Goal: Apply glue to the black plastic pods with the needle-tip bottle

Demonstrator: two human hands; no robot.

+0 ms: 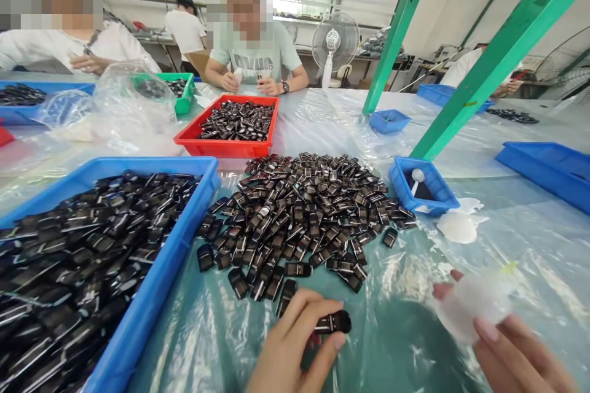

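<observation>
My left hand [299,338] is at the bottom centre, its thumb and fingers closed around a small glossy black oblong piece [340,322] with a rounded end. Just beyond it spreads a large pile of similar black pieces [313,202], many with a brownish panel and a shiny line. At the lower right, my right hand [511,344] pinches a crumpled white cloth-like wad [474,304], blurred, with a yellow-green spot at its edge. The wad is held above the plastic-covered table [396,350], apart from the pile.
A blue tray [179,270] full of black pieces stands at left, a red tray [225,147] of them behind the pile. A small blue bin [428,206] with a white spoon [417,178] sits right, near green posts [442,129]. Co-workers [262,55] sit opposite.
</observation>
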